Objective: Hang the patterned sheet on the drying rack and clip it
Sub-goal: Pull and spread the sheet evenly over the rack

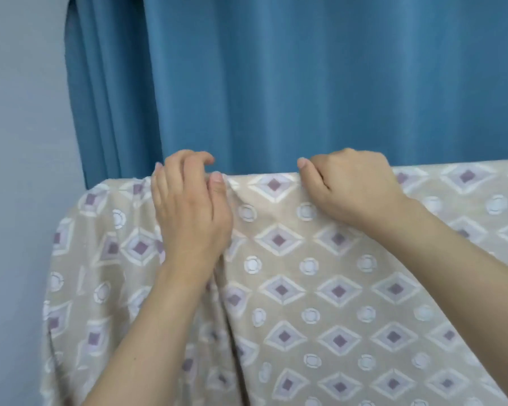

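Note:
The patterned sheet [320, 288], beige with purple diamonds and white circles, hangs draped over a rail that it hides completely. My left hand [188, 212] lies on its top edge near the left corner. The fingers curl over the edge, the thumb presses on a fold, and the index fingertip is raised clear. Fabric gathers into a long crease below this hand. My right hand [352, 189] grips the top edge further right, fingers curled over the back and thumb on the front. No clip is in view.
A blue curtain [276, 83] hangs close behind the sheet. A pale wall [21, 142] is on the left. The sheet runs out of frame at the right and bottom.

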{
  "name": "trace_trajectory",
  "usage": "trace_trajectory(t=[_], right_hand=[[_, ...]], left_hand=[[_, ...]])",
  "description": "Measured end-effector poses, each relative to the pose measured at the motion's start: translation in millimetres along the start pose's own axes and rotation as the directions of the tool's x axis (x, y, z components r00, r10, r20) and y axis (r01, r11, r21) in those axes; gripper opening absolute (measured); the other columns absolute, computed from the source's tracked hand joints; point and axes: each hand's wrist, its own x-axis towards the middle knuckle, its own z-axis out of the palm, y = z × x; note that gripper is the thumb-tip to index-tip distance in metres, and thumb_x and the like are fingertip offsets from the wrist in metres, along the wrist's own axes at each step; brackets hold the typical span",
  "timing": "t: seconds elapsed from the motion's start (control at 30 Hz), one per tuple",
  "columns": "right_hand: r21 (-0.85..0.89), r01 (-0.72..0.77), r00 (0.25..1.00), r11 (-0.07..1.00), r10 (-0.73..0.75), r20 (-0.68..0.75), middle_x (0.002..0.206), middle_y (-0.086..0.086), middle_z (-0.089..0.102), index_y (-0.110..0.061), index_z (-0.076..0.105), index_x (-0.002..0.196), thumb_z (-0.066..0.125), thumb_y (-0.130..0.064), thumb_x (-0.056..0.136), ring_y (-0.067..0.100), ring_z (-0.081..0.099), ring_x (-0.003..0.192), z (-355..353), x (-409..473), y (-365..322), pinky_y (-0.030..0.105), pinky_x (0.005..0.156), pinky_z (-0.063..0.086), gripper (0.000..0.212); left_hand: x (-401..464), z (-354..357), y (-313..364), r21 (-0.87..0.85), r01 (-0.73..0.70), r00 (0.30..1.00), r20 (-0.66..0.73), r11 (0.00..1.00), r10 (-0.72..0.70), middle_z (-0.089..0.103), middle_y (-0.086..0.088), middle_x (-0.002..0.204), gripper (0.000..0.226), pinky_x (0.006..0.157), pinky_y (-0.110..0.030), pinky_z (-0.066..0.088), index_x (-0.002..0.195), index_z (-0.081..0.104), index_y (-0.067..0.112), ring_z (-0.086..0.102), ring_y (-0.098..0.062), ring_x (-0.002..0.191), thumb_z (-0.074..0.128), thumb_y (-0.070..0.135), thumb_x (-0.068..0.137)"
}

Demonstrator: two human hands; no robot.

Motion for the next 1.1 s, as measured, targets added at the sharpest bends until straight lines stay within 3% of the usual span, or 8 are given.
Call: trace_trajectory(t=[0.13, 0.3, 0.47, 0.53, 0.63, 0.77, 0.9, 1.1], right_hand=[[0.117, 0.103, 0.992, 0.988, -0.11, 0.056, 0.059, -0.001, 0.038, -0.018, 0.042, 0.062, 0.018, -0.043, 0.101, 0.029, 0.042, 0.063, 2.8, 30.5, -73.8, 0.031, 0.054, 0.026, 0.052], [0.187, 0.021, 0.998, 0.982, -0.031, 0.051, 0.059, 0.0, 0.036, -0.019, 0.038, 0.056, 0.02, -0.039, 0.101, 0.028, 0.044, 0.066, 13.4, 46.6, -128.1, 0.033, 0.06, 0.029, 0.052], [0.122, -0.051, 0.999, 0.991, 0.05, 0.012, 0.055, 0.0, 0.039, -0.018, 0.043, 0.055, 0.02, -0.04, 0.1, 0.027, 0.04, 0.057, 20.8, 42.3, -126.5, 0.03, 0.055, 0.026, 0.055], [0.113, -0.068, 0.998, 0.991, 0.069, 0.002, 0.054, 0.001, 0.039, -0.017, 0.045, 0.055, 0.019, -0.041, 0.1, 0.026, 0.038, 0.053, 21.7, 41.8, -121.3, 0.03, 0.054, 0.025, 0.057], [0.09, -0.088, 0.996, 0.992, 0.091, -0.021, 0.051, 0.002, 0.041, -0.015, 0.043, 0.052, 0.02, -0.04, 0.1, 0.024, 0.034, 0.048, 27.4, 39.8, -113.9, 0.028, 0.051, 0.023, 0.059], [0.051, -0.101, 0.993, 0.994, 0.104, -0.05, 0.049, 0.001, 0.04, -0.014, 0.041, 0.052, 0.021, -0.04, 0.1, 0.027, 0.038, 0.049, 34.0, 41.9, -115.3, 0.027, 0.049, 0.022, 0.058], [0.092, -0.096, 0.994, 0.991, 0.099, -0.035, 0.053, 0.001, 0.045, -0.015, 0.042, 0.053, 0.02, -0.041, 0.101, 0.028, 0.042, 0.053, 32.8, 52.7, -139.9, 0.029, 0.052, 0.028, 0.059], [0.047, -0.14, 0.986, 0.989, 0.144, -0.087, 0.049, 0.002, 0.041, -0.012, 0.038, 0.053, 0.021, -0.041, 0.102, 0.022, 0.031, 0.045, 36.2, 57.4, -166.6, 0.03, 0.048, 0.019, 0.06]], left_hand=[[21.7, -29.8, -51.8, 0.131, 0.202, 0.978, 0.032, 0.971, -0.208, 0.061, -0.007, 0.103, 0.038, 0.097, -0.045, 0.034, 0.1, 0.058, 0.012, 0.05, -0.032, 0.098, 0.028, 0.033, 0.092], [12.3, -40.8, -83.7, 0.124, 0.098, 0.988, 0.106, 0.987, -0.112, 0.057, 0.002, 0.093, 0.034, 0.097, -0.04, 0.031, 0.094, 0.059, 0.017, 0.046, -0.024, 0.093, 0.028, 0.031, 0.097], [29.8, -49.4, -88.5, 0.095, 0.184, 0.97, 0.143, 0.978, -0.196, 0.058, 0.009, 0.096, 0.025, 0.09, -0.029, 0.02, 0.092, 0.054, 0.021, 0.041, -0.016, 0.1, 0.029, 0.019, 0.091], [41.0, -57.8, -99.2, 0.217, 0.299, 0.943, 0.079, 0.929, -0.322, 0.059, 0.001, 0.102, 0.026, 0.091, -0.034, 0.021, 0.097, 0.055, 0.017, 0.043, -0.025, 0.106, 0.03, 0.014, 0.087], [44.9, -75.1, -126.8, 0.226, 0.584, 0.808, -0.072, 0.78, -0.584, 0.058, -0.007, 0.115, 0.022, 0.095, -0.04, 0.029, 0.107, 0.054, 0.013, 0.043, -0.031, 0.115, 0.039, 0.01, 0.091], [29.6, -68.5, -121.3, 0.033, 0.387, 0.903, 0.188, 0.921, -0.386, 0.056, 0.006, 0.112, 0.017, 0.099, -0.036, 0.029, 0.104, 0.053, 0.023, 0.04, -0.018, 0.109, 0.038, 0.022, 0.097], [32.5, -57.4, -118.7, 0.042, 0.15, 0.928, 0.339, 0.988, -0.155, 0.057, 0.007, 0.105, 0.03, 0.097, -0.037, 0.027, 0.098, 0.059, 0.025, 0.045, -0.02, 0.104, 0.032, 0.039, 0.1], [54.6, -65.2, -144.2, -0.017, 0.299, 0.928, 0.239, 0.954, -0.286, 0.062, -0.007, 0.106, 0.025, 0.094, -0.043, 0.041, 0.098, 0.06, 0.012, 0.054, -0.031, 0.102, 0.037, 0.02, 0.102]])
